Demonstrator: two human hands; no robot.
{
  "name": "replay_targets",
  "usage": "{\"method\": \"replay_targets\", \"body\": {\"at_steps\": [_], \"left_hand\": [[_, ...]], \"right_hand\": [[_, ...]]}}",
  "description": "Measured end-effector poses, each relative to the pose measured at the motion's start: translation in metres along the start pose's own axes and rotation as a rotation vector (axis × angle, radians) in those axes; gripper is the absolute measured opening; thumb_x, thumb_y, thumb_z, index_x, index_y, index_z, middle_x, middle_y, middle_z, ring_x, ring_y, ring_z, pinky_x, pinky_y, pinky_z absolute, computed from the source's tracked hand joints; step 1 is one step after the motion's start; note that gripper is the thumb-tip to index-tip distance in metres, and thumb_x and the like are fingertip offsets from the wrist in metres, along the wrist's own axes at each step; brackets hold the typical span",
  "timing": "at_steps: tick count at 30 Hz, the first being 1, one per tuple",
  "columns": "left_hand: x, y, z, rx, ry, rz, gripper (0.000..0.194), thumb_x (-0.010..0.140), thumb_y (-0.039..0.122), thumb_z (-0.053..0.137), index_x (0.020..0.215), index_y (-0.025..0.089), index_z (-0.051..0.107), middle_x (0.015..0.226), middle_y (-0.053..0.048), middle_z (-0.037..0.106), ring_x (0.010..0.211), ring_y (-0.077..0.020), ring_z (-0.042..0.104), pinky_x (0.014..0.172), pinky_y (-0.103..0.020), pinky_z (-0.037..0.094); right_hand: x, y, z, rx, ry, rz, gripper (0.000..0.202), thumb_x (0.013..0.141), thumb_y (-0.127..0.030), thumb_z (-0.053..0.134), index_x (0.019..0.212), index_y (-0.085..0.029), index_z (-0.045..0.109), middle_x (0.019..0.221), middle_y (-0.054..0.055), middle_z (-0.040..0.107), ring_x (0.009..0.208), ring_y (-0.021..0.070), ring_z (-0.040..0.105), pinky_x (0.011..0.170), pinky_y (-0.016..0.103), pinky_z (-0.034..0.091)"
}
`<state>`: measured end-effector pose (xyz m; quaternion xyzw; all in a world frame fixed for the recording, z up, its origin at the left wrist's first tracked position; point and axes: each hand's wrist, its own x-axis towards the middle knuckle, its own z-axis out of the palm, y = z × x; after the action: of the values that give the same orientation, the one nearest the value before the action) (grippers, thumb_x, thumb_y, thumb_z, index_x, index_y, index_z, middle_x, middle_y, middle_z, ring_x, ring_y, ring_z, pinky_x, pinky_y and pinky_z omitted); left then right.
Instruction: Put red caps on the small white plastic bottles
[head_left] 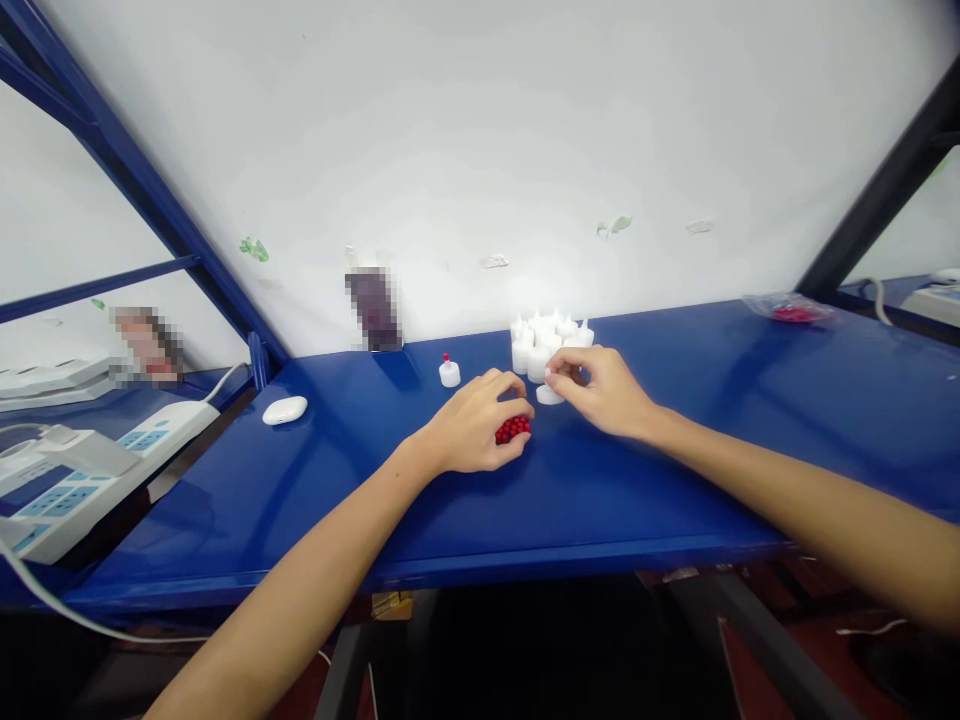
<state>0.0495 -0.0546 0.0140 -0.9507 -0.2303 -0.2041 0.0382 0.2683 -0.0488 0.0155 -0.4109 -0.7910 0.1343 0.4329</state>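
My left hand (480,422) rests on the blue table with its fingers curled round a cluster of small red caps (513,430). The caps show between the thumb and fingers. My right hand (596,388) pinches the top of a short white nozzle lid (549,395), its fingertips hiding the tip. Just behind stands a tight group of several white nozzle lids (541,350) with pointed tips up. Left of them, apart, stands a single white nozzle lid with a red cap on its tip (449,372).
A white earbud case (285,410) lies on the blue table (645,510) at the left. A blurred dark phone-like object (375,308) leans on the wall. Power strips (105,465) lie beyond the left edge. A clear bag with red pieces (791,310) sits at the back right.
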Motion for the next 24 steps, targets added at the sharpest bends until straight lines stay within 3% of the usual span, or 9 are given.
{"method": "replay_targets", "body": {"at_steps": [8, 11, 18, 24], "left_hand": [[-0.0008, 0.0034, 0.0020, -0.001, -0.049, 0.025, 0.014, 0.083, 0.023, 0.060, 0.092, 0.018, 0.069, 0.110, -0.010, 0.057, 0.092, -0.0223, 0.053, 0.083, -0.036, 0.048], [-0.0013, 0.0046, 0.0031, -0.028, -0.059, -0.002, 0.015, 0.083, 0.023, 0.061, 0.094, 0.018, 0.069, 0.109, -0.010, 0.056, 0.089, -0.0209, 0.052, 0.081, -0.035, 0.048], [-0.0032, 0.0017, 0.0066, -0.061, -0.030, -0.003, 0.013, 0.084, 0.018, 0.057, 0.092, 0.018, 0.067, 0.105, -0.009, 0.056, 0.087, -0.0197, 0.052, 0.080, -0.033, 0.048], [-0.0035, 0.0020, 0.0057, -0.117, -0.033, -0.017, 0.012, 0.085, 0.019, 0.058, 0.091, 0.018, 0.068, 0.104, -0.009, 0.056, 0.090, -0.0194, 0.056, 0.082, -0.032, 0.047]], "right_hand": [[-0.0016, 0.0002, -0.0005, 0.035, 0.082, 0.069, 0.015, 0.078, -0.027, 0.055, 0.066, -0.019, 0.058, 0.053, -0.003, 0.049, 0.051, 0.0122, 0.042, 0.054, 0.028, 0.035], [-0.0026, -0.0020, -0.0008, 0.042, 0.058, 0.043, 0.013, 0.080, -0.026, 0.054, 0.069, -0.019, 0.057, 0.055, -0.003, 0.051, 0.052, 0.0124, 0.043, 0.054, 0.027, 0.035], [-0.0042, -0.0070, 0.0013, 0.024, -0.027, -0.175, 0.010, 0.082, -0.019, 0.052, 0.072, -0.020, 0.053, 0.070, 0.000, 0.057, 0.061, 0.0139, 0.052, 0.061, 0.028, 0.042], [-0.0054, -0.0057, 0.0008, 0.008, -0.038, -0.116, 0.010, 0.087, -0.023, 0.051, 0.078, -0.021, 0.055, 0.069, 0.000, 0.063, 0.059, 0.0145, 0.057, 0.060, 0.028, 0.043]]}}
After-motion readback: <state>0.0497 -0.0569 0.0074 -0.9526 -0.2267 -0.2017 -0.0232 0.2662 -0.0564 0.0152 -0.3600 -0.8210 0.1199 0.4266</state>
